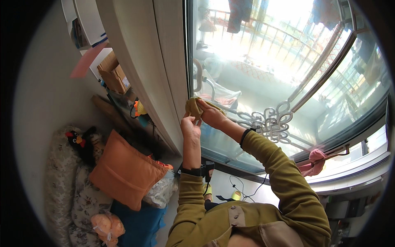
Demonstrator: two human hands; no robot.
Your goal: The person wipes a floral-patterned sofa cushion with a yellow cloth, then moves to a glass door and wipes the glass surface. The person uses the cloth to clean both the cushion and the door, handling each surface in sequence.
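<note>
Both hands meet at a crumpled olive-yellow cloth (194, 108), close to the left edge of a glass door panel (222, 142) with metal knot-shaped ornament (271, 122). My left hand (190, 125) grips the cloth's lower side with its fingertips, palm turned up. My right hand (213, 115) lies over the cloth's right part, its fingers on the fabric, which is pressed together between the two hands. Part of the cloth trails behind the right hand along the glass. Whether the cloth touches the glass or the frame is hard to tell.
A white door frame (168, 61) stands just left of the hands. A pink cloth (314, 162) hangs on the door handle (339, 152) at right. An orange cushion (126, 173) and a bird plush toy (81, 143) rest on a sofa at left. A thin cable (243, 191) crosses the floor.
</note>
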